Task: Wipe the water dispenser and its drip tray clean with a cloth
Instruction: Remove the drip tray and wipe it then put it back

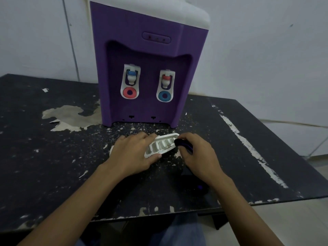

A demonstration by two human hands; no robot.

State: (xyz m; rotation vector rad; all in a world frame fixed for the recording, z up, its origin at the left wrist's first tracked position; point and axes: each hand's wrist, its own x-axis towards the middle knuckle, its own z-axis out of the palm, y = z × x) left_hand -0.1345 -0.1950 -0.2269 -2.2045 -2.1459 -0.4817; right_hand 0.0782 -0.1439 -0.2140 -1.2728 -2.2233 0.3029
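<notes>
Near the middle of the table lies the white slotted plastic drip tray [162, 145], off its base. To wipe it well, I judge the cloth should run along each slot and into the corners while the tray is pinned firmly. The left hand [132, 153] clasps the tray's left half, fingers over the far rim and thumb at the near edge. The right hand [197, 153] is bunched around a dark cloth with purple trim [184, 145], touching the tray's right end. Just behind stands the purple water dispenser [147, 50] on the scuffed black tabletop [53, 166].
</notes>
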